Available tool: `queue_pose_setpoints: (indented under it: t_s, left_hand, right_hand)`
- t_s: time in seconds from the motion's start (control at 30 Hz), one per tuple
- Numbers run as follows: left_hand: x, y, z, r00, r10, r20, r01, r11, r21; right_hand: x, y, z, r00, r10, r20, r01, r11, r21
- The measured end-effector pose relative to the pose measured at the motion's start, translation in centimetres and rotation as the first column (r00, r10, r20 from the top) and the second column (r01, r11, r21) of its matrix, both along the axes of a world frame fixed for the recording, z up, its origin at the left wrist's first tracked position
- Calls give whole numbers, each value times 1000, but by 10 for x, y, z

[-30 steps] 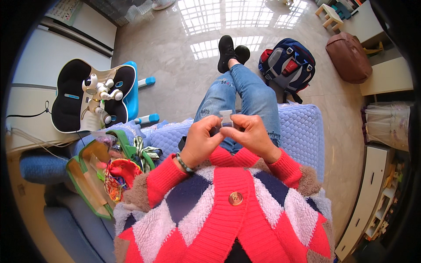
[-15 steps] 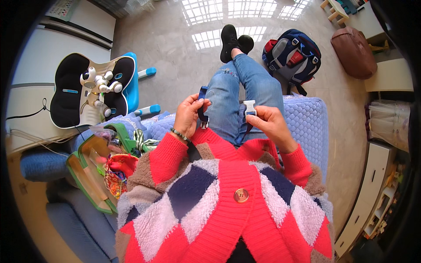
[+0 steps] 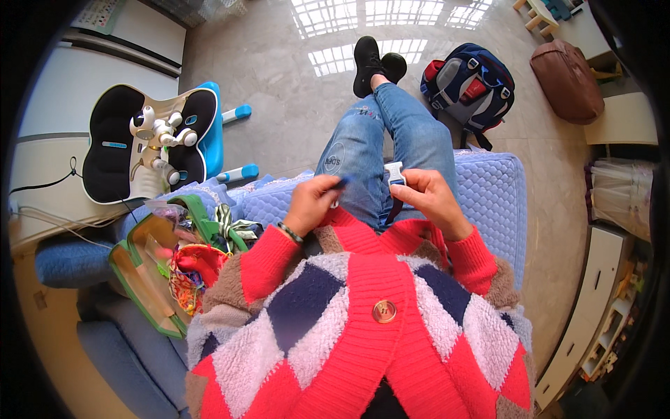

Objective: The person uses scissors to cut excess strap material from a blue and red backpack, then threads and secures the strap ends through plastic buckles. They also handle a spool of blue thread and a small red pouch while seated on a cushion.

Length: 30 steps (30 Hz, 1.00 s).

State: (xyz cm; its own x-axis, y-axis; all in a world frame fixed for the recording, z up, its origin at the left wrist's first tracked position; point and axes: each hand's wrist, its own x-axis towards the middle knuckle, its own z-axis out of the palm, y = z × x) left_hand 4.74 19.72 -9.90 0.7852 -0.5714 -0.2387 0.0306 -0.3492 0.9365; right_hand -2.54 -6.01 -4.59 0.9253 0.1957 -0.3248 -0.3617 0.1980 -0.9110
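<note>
A white plastic buckle (image 3: 395, 173) with a dark strap hanging below it is pinched between the thumb and fingers of my right hand (image 3: 431, 198), above my thighs. My left hand (image 3: 311, 202) is closed on a dark blue strap (image 3: 340, 183), whose end pokes out past the fingertips and is smeared by motion. A small pale piece shows just under those fingers, mostly hidden. The two hands are apart, with my jeans (image 3: 356, 143) beneath them.
A green-edged bag (image 3: 150, 279) with colourful cords and a red pouch lies at my left. Beyond it, a white toy robot dog (image 3: 159, 136) rests on a black-and-cream seat (image 3: 108, 157). A navy backpack (image 3: 464, 91) and a brown bag (image 3: 567, 80) stand on the floor ahead right.
My left hand has turned and moved slightly down, its fingers closing over the strap that stood up in a loop before. My right hand holds the buckle in nearly the same place.
</note>
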Motion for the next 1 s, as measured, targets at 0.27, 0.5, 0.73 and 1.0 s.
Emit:
queue_pose_setpoints:
  t_s: [0.27, 0.5, 0.73, 1.0]
  left_hand:
    - [11, -17, 52, 756, 124, -643, -429, 836, -342]
    - [-5, -20, 66, 807, 120, -579, -395, 838, -377]
    - [-6, -27, 76, 867, 203, -456, -378, 863, -335]
    - [-7, -34, 70, 766, 35, -642, -466, 718, -517]
  right_hand:
    - [-1, 12, 13, 984, 174, 37, -178, 953, 244]
    - [-5, 32, 24, 981, 161, 110, -184, 952, 246]
    - [-3, 32, 16, 973, 213, 92, -228, 951, 209]
    - [-6, 24, 13, 964, 231, 129, -256, 938, 233]
